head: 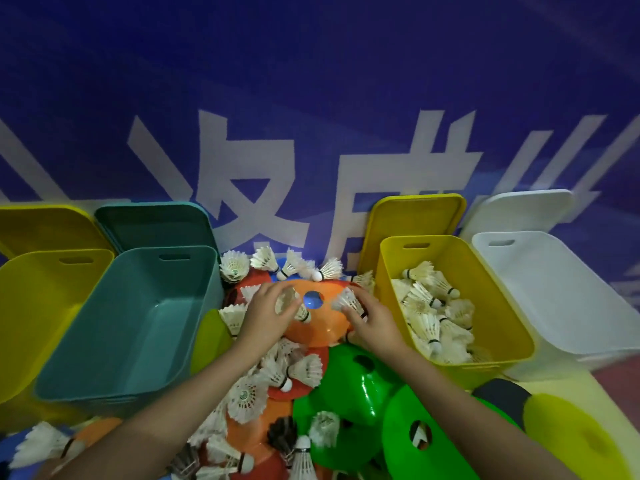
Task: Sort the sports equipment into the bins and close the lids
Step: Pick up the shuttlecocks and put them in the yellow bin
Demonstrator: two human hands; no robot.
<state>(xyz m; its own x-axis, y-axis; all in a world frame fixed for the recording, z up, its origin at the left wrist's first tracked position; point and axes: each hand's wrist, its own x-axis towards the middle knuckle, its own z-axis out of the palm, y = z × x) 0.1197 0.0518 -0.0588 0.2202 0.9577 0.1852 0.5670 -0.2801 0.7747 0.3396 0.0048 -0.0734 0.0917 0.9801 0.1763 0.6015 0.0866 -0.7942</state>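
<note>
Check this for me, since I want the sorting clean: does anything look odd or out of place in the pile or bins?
One dark-feathered shuttlecock lies low in the pile between the bins, among white ones. The yellow bin on the right holds only white shuttlecocks. Nothing looks spilled or broken.

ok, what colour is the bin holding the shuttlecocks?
Yellow bin, full of white shuttlecocks; head view shows it.

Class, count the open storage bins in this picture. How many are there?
4: a yellow bin far left, a teal bin beside it, a yellow bin holding shuttlecocks right of centre, a white bin far right.
</note>
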